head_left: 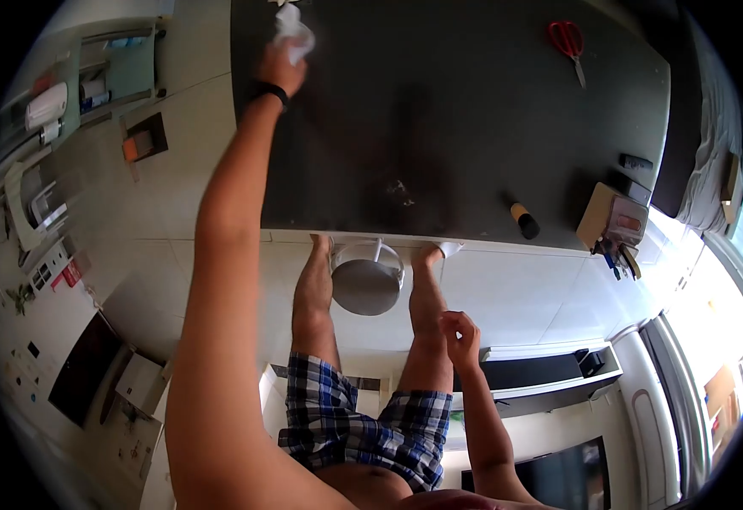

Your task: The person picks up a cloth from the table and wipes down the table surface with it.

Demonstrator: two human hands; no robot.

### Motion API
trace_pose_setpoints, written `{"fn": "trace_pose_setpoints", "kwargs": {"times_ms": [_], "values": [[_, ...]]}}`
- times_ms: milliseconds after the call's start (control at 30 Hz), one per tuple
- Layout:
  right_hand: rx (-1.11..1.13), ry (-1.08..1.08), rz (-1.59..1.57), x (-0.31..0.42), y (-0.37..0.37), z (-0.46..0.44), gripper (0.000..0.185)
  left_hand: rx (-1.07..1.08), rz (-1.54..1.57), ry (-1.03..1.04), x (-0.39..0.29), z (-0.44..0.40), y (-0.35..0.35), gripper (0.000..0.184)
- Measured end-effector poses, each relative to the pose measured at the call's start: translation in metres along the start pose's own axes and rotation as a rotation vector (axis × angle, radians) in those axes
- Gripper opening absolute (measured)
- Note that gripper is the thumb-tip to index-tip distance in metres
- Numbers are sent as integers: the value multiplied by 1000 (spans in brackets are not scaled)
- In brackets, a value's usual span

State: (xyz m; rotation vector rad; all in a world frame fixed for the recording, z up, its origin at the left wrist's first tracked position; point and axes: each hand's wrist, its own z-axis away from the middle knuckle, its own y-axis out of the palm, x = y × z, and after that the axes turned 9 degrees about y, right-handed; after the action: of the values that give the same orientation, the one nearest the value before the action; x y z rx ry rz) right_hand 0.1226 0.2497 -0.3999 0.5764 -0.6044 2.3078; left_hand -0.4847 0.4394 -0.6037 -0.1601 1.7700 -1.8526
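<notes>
At the far left end of the dark tabletop [490, 127], my left hand [283, 70] is closed around a crumpled white tissue or cloth [294, 32], which rests against the surface. A black band circles that wrist. My right hand [461, 338] hangs low beside my right thigh, away from the table. Its fingers are curled inward, and nothing shows in them. A whitish smear or patch of reflection [400, 194] marks the tabletop near its front edge.
Red-handled scissors [567, 42] lie at the far right of the table. A small black-and-tan bottle [523, 219] lies near the front edge, left of a desk organizer [623, 223] with pens. A round grey stool [366, 286] stands between my legs.
</notes>
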Motion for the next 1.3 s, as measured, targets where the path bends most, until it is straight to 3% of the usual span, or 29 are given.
{"fn": "trace_pose_setpoints", "kwargs": {"times_ms": [100, 167, 200, 233, 267, 333, 400, 433, 500, 533, 567, 667, 733, 867, 933, 1067, 1133, 1200, 1267, 1300], "values": [[16, 23, -43, 5, 13, -3, 24, -19, 169, 152, -58, 101, 21, 36], [27, 43, -71, 7, 21, -6, 24, 127, 174, 159, -110, 186, 34, 39], [28, 67, -99, 8, 24, -8, 24, 34, 18, 324, -116, 232, 77, 34], [26, 92, -127, 10, 27, -9, 24, -77, 121, 398, -134, 265, 92, 26], [21, 92, -122, 14, 28, -8, 24, -30, 235, 442, -148, 288, 102, 27], [70, 99, -34, 23, 26, -6, 24, 220, 328, 493, -173, 302, 87, 40], [59, 75, -45, 15, 26, -4, 25, 183, 430, 707, -179, 291, 84, 53], [48, 66, -61, 16, 25, -4, 24, 324, 375, 767, -178, 276, 76, 62], [31, 53, -92, 15, 24, -10, 24, 401, 387, 701, -178, 234, 68, 59], [12, 37, -105, 13, 22, -14, 23, 479, 417, 515, -183, 196, 48, 56], [-9, 21, -118, 12, 22, -18, 22, 120, 483, 540, -171, 168, 58, 52], [-25, -3, -90, 27, 17, -29, 20, -49, 259, 371, -155, 51, 17, 53], [-45, -31, -88, 33, 16, -37, 20, -318, 273, 359, -152, 4, -1, 58], [-69, -89, -128, 39, 15, -44, 21, -521, 156, 541, -195, -5, -47, 69], [-80, -88, -125, 46, 12, -47, 20, -395, 115, 620, -217, 21, -35, 73], [-113, -114, -129, 50, 10, -67, 20, 219, 56, 758, -220, 128, 34, 88], [-131, -137, -129, 57, 11, -90, 21, 412, 125, 865, -214, 186, 51, 86], [-217, -240, -11, 66, 13, -120, 25, 443, 225, 843, -207, 229, 41, 84], [-193, -296, 53, 98, 13, -150, 32, 389, 267, 725, -190, 271, 43, 81], [-256, -449, 110, 107, 22, -174, 35, 402, 332, 582, -181, 290, 37, 78]]}}
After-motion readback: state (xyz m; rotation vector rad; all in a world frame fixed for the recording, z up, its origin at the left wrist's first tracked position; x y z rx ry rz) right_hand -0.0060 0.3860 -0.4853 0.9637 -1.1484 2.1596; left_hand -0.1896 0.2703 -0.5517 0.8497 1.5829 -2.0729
